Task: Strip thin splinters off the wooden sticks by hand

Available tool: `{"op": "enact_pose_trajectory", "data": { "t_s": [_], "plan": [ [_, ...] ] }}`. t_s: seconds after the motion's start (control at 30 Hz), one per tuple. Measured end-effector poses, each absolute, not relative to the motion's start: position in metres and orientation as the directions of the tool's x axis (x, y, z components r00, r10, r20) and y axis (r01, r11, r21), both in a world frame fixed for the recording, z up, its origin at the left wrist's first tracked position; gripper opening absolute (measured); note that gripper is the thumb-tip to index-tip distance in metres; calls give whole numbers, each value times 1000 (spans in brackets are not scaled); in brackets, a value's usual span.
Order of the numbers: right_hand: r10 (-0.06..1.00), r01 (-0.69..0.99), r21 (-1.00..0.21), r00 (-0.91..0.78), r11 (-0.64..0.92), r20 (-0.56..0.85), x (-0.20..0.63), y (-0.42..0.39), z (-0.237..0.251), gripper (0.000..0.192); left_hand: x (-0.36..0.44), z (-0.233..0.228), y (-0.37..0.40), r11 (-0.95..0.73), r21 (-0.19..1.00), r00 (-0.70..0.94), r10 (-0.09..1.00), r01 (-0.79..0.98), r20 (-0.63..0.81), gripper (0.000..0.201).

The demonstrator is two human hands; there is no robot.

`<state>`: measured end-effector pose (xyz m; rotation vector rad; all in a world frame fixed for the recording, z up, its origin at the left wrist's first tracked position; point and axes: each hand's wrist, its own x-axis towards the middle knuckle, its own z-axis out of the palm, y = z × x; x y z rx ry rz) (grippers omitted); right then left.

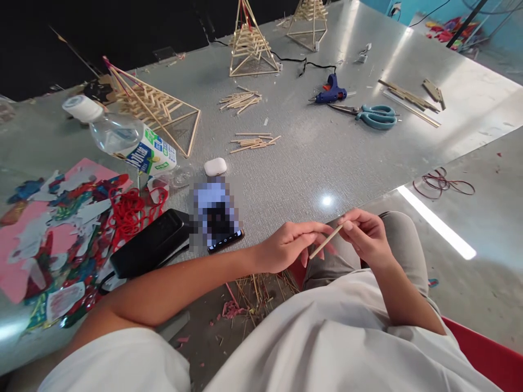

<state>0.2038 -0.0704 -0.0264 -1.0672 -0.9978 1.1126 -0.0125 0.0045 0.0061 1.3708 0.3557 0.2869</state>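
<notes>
- My left hand [288,245] and right hand [365,234] meet just off the near edge of the table [310,158], above my lap.
- Thin wooden stick [326,242] spans the two hands, tilted: low end toward my left palm, high end at my right fingertips.
- Right grip: thumb and forefinger pressed together on the stick's upper end. Left grip: fingers curled around the lower end; whether they clamp it or only touch it, I cannot tell.
- On the table well beyond my hands: two loose heaps of sticks [251,141], a blue glue gun [332,91], teal-handled scissors [373,116] just beside it.
- Three stick-built pyramid frames: one lying tipped near the water bottle [122,136], two upright at the far edge [251,46].
- Left of my forearm: black case [149,242], phone [216,218] touching it, small white earbud case [215,166] beyond.
- Far left: pink sheet with cut paper scraps and red rubber bands [128,212].
- Floor below the table edge: broken stick litter [257,288].
</notes>
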Motion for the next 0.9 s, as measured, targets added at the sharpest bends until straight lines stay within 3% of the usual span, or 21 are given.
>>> {"op": "enact_pose_trajectory", "data": {
  "t_s": [0.1, 0.23, 0.33, 0.53, 0.9],
  "plan": [
    [982, -58, -988, 133, 140, 131, 200, -73, -25, 33, -12, 8, 6, 233, 972, 902, 415, 17, -116, 53],
    [977, 41, -978, 46, 204, 206, 197, -76, -23, 28, -12, 9, 5, 173, 977, 872, 450, 126, -192, 50],
    [974, 14, -975, 48, 222, 222, 197, -76, -24, 26, -14, 7, 5, 146, 975, 871, 442, 166, -215, 53],
    [963, -92, -976, 209, 196, 173, 208, -73, -28, 28, -11, 8, 5, 197, 974, 858, 476, 112, -195, 48],
    [945, -111, -965, 255, 238, 204, 211, -68, -25, 34, -15, 8, 3, 187, 975, 859, 471, 122, -198, 43]
  ]
}}
